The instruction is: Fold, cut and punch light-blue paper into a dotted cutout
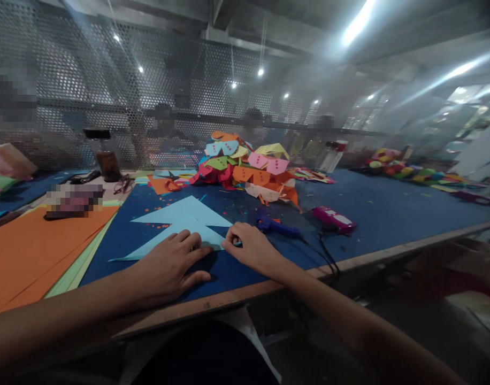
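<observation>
A light-blue folded sheet of paper [184,211] with pointed, tiered edges lies on the blue tabletop before me. My left hand [168,264] rests palm down over its near edge, fingers and thumb apart. At the paper's right corner, my right hand [251,247] has its fingers curled together in a pinch, closed on the paper's edge. Part of that corner is hidden by the fingers. Just beyond my right hand lies a blue glue gun [283,226] with a dark cord.
A pile of coloured folded paper shapes [245,171] stands behind the sheet. Orange-handled scissors [173,185] lie left of it. Orange paper sheets [44,251] and a lidded jar [107,160] are at left. A purple device [334,220] sits at right, near the table edge [389,255].
</observation>
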`<control>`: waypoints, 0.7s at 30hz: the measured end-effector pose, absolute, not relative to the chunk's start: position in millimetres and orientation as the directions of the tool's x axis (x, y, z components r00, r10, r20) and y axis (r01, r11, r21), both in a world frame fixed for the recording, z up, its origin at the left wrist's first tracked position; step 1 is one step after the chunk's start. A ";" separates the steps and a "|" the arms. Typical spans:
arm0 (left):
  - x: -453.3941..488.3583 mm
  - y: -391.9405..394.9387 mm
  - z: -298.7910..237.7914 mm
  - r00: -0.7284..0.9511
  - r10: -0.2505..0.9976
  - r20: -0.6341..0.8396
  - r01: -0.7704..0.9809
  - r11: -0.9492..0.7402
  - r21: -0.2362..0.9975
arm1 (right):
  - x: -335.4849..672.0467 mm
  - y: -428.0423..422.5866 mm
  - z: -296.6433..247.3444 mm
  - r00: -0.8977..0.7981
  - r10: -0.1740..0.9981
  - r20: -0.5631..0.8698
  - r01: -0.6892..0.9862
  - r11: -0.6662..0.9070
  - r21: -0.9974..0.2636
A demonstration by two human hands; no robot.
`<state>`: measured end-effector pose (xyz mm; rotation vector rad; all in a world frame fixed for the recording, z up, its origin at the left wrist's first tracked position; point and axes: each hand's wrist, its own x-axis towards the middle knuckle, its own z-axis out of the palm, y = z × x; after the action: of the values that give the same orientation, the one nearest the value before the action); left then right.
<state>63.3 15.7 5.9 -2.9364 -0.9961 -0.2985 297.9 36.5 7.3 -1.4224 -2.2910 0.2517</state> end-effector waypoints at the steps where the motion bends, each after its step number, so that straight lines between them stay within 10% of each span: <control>1: 63.4 15.7 6.3 0.778 0.600 0.187 0.605 -0.795 0.037 | 297.8 36.0 7.0 -0.379 0.887 0.264 0.811 0.456 -0.367; 21: 63.6 15.4 8.7 0.776 0.610 0.163 0.610 -0.791 0.053 | 297.8 33.3 4.2 -0.348 0.894 0.283 0.842 0.431 -0.324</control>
<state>63.6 15.4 8.7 -2.9575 -1.0159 -0.2706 297.8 33.3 4.2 -1.4722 -2.2740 0.1683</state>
